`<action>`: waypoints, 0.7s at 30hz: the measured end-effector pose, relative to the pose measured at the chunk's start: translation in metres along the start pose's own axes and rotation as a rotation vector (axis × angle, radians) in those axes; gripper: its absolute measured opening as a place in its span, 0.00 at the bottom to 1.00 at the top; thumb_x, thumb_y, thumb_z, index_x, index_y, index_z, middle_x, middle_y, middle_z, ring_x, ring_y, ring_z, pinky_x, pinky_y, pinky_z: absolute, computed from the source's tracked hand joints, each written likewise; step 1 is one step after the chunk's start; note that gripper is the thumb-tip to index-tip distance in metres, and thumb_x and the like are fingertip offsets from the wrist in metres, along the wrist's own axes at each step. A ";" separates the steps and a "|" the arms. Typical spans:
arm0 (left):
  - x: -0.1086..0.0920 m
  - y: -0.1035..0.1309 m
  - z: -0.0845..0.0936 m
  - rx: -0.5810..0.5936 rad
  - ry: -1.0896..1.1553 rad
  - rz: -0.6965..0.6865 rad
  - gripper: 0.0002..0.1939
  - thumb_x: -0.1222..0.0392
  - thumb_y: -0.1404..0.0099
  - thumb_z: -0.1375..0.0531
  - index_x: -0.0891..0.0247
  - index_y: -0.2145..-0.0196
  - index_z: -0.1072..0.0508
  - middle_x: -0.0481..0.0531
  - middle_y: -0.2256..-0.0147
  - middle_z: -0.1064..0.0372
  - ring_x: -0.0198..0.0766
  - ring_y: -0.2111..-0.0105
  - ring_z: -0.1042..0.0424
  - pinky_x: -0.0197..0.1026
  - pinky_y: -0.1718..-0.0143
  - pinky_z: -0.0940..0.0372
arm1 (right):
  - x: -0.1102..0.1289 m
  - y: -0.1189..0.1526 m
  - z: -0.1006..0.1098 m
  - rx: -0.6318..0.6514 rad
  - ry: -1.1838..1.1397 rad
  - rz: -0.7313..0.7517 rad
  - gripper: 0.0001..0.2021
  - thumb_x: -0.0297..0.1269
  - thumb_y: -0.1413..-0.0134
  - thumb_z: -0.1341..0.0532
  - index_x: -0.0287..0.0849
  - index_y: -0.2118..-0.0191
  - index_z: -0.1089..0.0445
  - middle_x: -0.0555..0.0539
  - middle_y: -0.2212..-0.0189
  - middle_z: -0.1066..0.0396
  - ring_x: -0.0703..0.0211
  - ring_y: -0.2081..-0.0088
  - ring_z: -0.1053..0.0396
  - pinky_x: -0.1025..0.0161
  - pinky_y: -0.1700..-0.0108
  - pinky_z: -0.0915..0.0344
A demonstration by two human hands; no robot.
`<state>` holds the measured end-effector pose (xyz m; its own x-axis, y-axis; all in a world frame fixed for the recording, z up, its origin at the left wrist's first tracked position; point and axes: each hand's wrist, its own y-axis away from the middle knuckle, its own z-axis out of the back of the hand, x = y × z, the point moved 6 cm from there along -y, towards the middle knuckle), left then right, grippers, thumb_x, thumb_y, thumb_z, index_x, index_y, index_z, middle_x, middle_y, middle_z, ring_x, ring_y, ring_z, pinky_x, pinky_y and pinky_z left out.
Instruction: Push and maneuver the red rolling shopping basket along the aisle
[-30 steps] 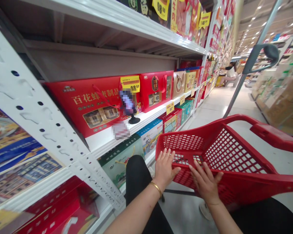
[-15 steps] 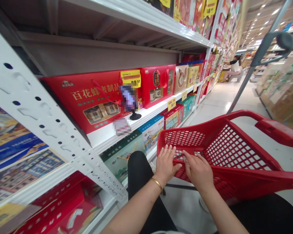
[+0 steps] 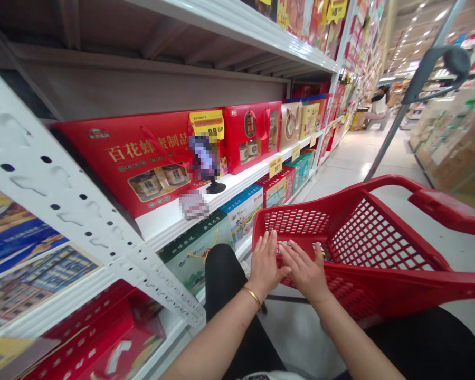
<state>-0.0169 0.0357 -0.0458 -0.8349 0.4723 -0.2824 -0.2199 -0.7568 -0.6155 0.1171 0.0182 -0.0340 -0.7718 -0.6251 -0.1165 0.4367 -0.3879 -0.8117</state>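
My left hand, with a gold bangle on its wrist, is open over the near left corner of a red plastic shopping basket. Its fingers point forward, and nothing is in them. Right beside it, my right hand is also open, fingers stretched out, its fingertips close to my left thumb. Both hands are at the basket's rim; whether they press on it I cannot tell. The basket has lattice sides, and some small dark thing inside is mostly hidden behind my right hand.
White metal shelving runs along the left. Red gift boxes stand on it, with a blurred-out device on a black stand before them. A grey pole rises behind the basket. Far down the aisle sits a person.
My right hand has shifted left, nearer my left hand, and its fingers have straightened with the thumb lifted. The view has moved slightly.
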 end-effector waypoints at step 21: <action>0.002 0.004 -0.003 -0.052 0.045 0.024 0.56 0.22 0.33 0.65 0.70 0.25 0.70 0.68 0.27 0.53 0.54 0.26 0.54 0.61 0.30 0.48 | -0.024 0.050 0.014 0.018 0.132 -0.124 0.22 0.35 0.28 0.46 0.55 0.33 0.37 0.47 0.41 0.26 0.52 0.37 0.30 0.32 0.27 0.81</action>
<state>-0.0174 0.0348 -0.0512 -0.8158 0.4749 -0.3300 -0.1725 -0.7446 -0.6448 0.1639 0.0049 -0.0639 -0.8740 -0.4774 -0.0910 0.3411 -0.4691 -0.8146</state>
